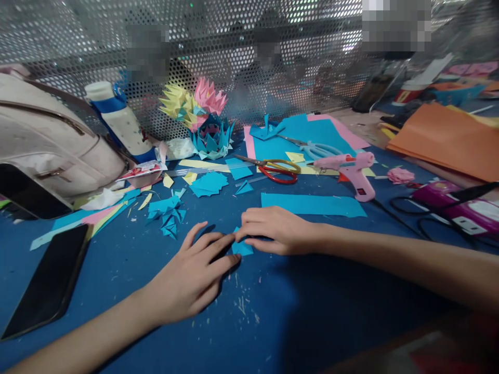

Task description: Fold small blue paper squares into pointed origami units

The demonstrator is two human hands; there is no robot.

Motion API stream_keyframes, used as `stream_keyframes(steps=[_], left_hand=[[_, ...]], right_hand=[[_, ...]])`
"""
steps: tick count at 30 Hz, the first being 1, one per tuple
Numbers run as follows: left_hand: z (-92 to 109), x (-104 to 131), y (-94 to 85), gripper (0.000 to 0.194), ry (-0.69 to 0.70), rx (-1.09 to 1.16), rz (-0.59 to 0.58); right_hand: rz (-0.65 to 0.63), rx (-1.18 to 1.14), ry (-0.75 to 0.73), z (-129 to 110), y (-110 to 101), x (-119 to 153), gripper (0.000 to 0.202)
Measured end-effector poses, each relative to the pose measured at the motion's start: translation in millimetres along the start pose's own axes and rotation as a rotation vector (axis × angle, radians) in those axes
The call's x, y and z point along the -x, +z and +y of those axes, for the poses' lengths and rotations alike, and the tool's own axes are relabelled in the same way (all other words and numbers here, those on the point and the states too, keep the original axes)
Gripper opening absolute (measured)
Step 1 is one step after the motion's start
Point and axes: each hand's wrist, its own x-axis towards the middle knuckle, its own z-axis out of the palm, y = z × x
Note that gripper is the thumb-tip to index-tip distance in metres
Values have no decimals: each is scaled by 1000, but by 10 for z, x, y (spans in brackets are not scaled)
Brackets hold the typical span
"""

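Note:
A small piece of blue paper (pixel 243 248) lies on the blue tabletop between my two hands, partly covered by fingers. My left hand (pixel 197 272) reaches in from the left, fingers spread, with its fingertips pressing the paper's left side. My right hand (pixel 273 231) comes from the right; its bent fingers and thumb close together over the paper's upper right part. Just beyond the right hand is a blue paper strip (pixel 312 204). Folded blue paper points (pixel 167 214) are piled left of the paper, and a stack of blue squares (pixel 209 184) lies farther back.
Scissors (pixel 278 169), light-blue pliers (pixel 317 149) and a pink glue gun (pixel 351 169) lie behind the strip. Paper flowers (pixel 210 98) stand near a perforated metal panel. A phone (pixel 49 280), bottle (pixel 120 122) and bag (pixel 50 135) are left; a purple power strip (pixel 458 208) is right.

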Motion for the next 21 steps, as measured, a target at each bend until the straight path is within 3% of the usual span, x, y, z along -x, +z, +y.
stream_keyframes(steps=[10, 15, 21], left_hand=[[-32, -98, -39, 29, -6, 121, 10], [-49, -130, -45, 24, -12, 156, 39], [-65, -85, 3, 40, -63, 111, 67]], right_hand=[[0, -104, 44, 37, -2, -21, 29], [-11, -92, 64, 30, -3, -32, 22], [-19, -115, 97, 15, -15, -32, 6]])
